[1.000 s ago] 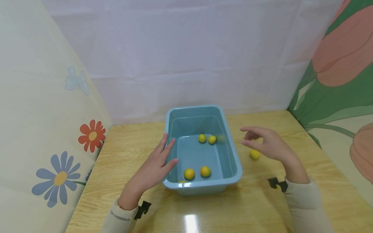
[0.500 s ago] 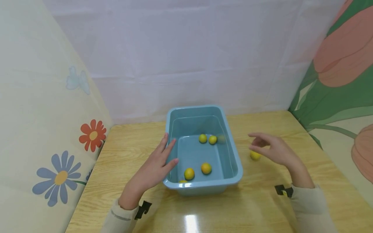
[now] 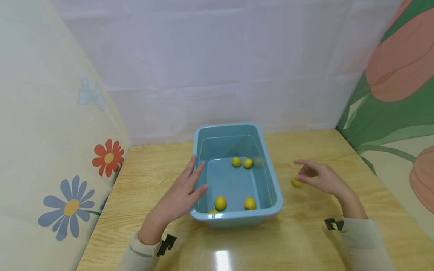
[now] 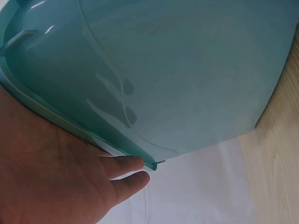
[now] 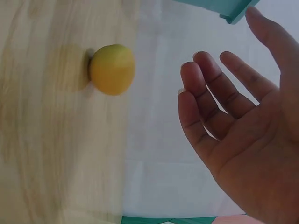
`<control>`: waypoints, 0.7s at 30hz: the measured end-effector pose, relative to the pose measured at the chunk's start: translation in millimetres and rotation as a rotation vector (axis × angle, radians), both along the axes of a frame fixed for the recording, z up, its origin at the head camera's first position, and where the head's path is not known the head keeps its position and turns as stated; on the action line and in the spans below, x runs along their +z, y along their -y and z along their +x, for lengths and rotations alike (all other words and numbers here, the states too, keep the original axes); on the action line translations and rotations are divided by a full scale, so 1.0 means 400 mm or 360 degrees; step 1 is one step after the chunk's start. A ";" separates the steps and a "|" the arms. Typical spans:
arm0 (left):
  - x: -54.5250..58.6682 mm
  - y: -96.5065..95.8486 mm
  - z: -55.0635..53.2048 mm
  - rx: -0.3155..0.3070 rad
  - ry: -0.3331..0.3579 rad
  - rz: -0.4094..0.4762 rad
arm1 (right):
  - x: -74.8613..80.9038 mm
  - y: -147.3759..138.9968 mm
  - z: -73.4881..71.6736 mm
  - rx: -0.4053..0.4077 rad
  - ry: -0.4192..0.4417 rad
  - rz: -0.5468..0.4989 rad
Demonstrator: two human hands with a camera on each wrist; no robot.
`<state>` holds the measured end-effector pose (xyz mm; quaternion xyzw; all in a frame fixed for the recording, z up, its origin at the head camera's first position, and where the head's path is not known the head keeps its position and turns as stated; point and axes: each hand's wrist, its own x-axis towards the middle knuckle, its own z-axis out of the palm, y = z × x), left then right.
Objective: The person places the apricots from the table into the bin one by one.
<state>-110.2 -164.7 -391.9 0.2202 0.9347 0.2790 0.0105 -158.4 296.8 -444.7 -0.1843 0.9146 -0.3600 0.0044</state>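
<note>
A light blue plastic basin (image 3: 230, 180) stands on the table with several small yellow-orange tangerines inside, among them one at the front right (image 3: 249, 203). My left hand (image 3: 179, 192) rests on the basin's left rim, fingers spread; in the left wrist view the rim (image 4: 60, 119) runs along the palm. Right of the basin, my right hand (image 3: 320, 177) hovers with loosely bent fingers and nothing in them. Below its thumb a lone tangerine (image 3: 296, 182) lies on the table, partly covered by the hand. The right wrist view shows this tangerine (image 5: 112, 70) apart from the fingertips.
The wood-grain table (image 3: 152, 169) reaches back to a white cloth backdrop (image 3: 183, 75). Flower-printed cloths hang on the left (image 3: 30, 124) and right (image 3: 390, 120). Inside the basin, two tangerines sit at the back and others near the front wall.
My right hand has shifted right and lower, over the lone tangerine. Inside the basin, one front tangerine has rolled to the right and nearer. My left hand stays at the rim.
</note>
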 end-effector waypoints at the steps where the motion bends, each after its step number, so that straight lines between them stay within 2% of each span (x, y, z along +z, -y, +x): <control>1: -0.001 0.000 0.000 -0.0002 -0.0006 0.0003 | -0.003 -0.004 -0.001 -0.0002 0.0013 0.0000; 7: -0.004 0.000 0.001 -0.0007 -0.0031 0.0008 | -0.030 -0.025 -0.011 -0.0019 0.0042 0.0037; 21: 0.001 0.000 0.001 0.0003 0.0001 0.0007 | -0.075 -0.057 -0.033 -0.0072 0.0177 0.0118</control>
